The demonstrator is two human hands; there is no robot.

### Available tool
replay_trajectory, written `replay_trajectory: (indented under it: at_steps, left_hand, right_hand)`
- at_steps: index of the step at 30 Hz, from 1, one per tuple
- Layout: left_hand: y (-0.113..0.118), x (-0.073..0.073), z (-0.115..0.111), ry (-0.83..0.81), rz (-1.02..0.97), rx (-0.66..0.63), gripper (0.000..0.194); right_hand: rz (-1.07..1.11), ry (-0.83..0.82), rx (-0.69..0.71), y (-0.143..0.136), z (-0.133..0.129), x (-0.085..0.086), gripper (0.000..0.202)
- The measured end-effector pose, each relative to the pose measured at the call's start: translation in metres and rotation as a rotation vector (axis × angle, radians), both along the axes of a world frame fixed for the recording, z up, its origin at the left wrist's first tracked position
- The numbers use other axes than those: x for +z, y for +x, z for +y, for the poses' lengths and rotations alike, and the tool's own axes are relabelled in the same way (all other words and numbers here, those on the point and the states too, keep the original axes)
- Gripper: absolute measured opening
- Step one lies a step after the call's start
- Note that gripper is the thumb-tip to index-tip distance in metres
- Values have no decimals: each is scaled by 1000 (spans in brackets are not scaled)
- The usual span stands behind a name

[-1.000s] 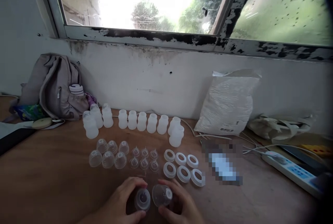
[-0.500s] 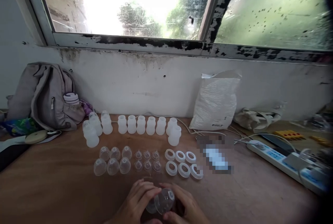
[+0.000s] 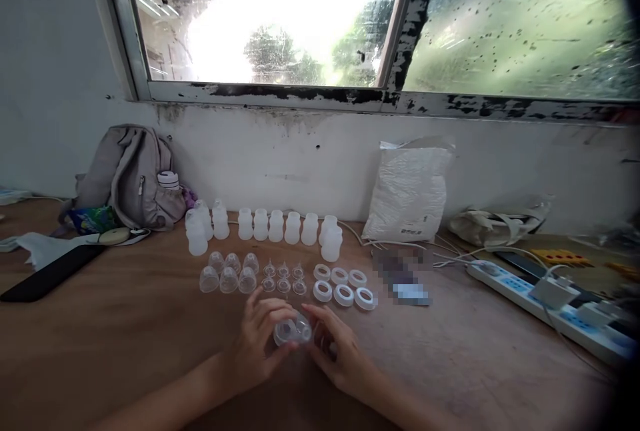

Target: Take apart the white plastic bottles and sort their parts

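Between my hands, low in the middle of the head view, is a clear domed baby bottle cap (image 3: 301, 329) lying tilted, with a round rim or ring at its left end; I cannot tell whether that is a separate part. My left hand (image 3: 261, 334) grips the left side, thumb below and fingers above. My right hand (image 3: 339, 349) pinches the right end with curled fingers. Just beyond stand several clear domed caps (image 3: 229, 279), clear nipples (image 3: 283, 285) and white collar rings (image 3: 343, 295), each kind in two rows.
Several frosted bottles (image 3: 276, 226) line the back, some at the left with tops on. Behind are a grey backpack (image 3: 133, 177) and a white plastic bag (image 3: 407, 194). A power strip (image 3: 530, 294) with cables lies right; a black flat object (image 3: 53, 273) lies left.
The view has shifted, showing more of my forearms and the table's left side. Both hands still hold the clear cap, which has turned and now lies lower between my fingers.
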State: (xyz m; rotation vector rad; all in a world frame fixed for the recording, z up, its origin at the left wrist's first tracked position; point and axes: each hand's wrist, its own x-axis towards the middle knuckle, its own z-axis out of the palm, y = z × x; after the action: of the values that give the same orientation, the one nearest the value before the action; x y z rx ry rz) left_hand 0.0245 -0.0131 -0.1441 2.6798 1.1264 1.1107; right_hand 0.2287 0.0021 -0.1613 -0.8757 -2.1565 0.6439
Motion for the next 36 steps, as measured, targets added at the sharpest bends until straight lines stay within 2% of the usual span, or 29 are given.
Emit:
replay_trajectory:
  at_steps: [3, 7, 10, 13, 17, 25, 29, 33, 36]
  left_hand:
    - [-26, 8, -8, -19, -56, 181, 42]
    - [-82, 13, -10, -199, -98, 403, 32]
    - [-117, 9, -7, -354, -60, 530, 33]
    - [-135, 0, -6, -426, -41, 590, 35]
    - [-139, -8, -4, -420, -34, 586, 37]
    - [-138, -12, 2, -423, -128, 584, 42]
    - [-142, -16, 6, -408, -107, 580, 43]
    - [-138, -11, 4, -166, -57, 624, 41]
    - [-120, 0, -5, 5, -15, 506, 28]
  right_hand:
    - [-10, 6, 10, 0, -1, -1, 42]
    - [-80, 40, -19, -3, 2, -2, 33]
    - [-122, 61, -33, -8, 6, -1, 29]
    - [-194, 94, -37, -15, 8, 1, 23]
    - [-250, 125, -61, -23, 7, 5, 23]
    - [-358, 130, -122, -30, 7, 2, 24]
    - [-357, 114, -127, -30, 6, 3, 27]
    - [-290, 106, -119, -29, 6, 5, 23]
    - [-212, 106, -115, -31, 9, 6, 20]
